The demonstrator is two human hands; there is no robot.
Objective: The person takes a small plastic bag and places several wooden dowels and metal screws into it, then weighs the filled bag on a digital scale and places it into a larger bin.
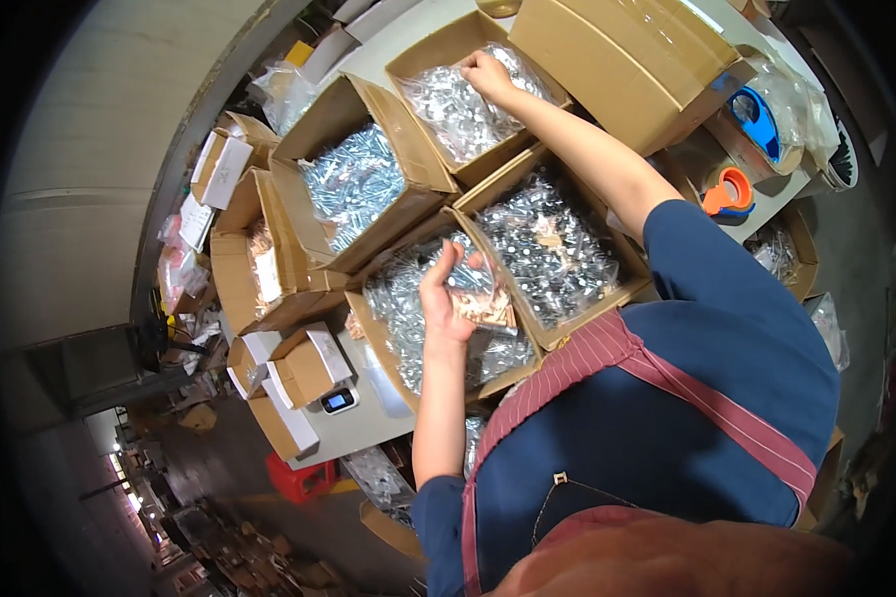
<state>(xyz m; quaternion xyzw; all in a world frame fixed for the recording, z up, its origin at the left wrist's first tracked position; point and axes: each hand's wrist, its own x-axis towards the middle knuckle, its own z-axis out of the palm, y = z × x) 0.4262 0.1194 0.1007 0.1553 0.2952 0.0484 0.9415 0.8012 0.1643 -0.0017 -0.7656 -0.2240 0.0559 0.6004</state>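
From where I stand, the left hand (446, 301) is grasping a small clear bag (483, 298) of coppery and darker pieces, palm turned up and fingers curled beneath it, perhaps so the loose contents stay cradled. The bag sits above an open carton of silvery screws (376, 343) at the counter's (368, 426) near edge. The right hand (486, 76) reaches across to a carton of flat silvery parts (438, 46) towards the far edge, its fingertips pinched together over the heap; whether they grip a piece, I can't tell from here.

A carton of black screws (495, 184) and one of bluish screws (408, 124) stand tight against these, flaps raised, presumably so each kind stays separate yet within arm's reach. Small white boxes (311, 364) and a little device with a screen (338, 400) keep to the counter's left corner, an orange ring-shaped tool (732, 187) to its right end.
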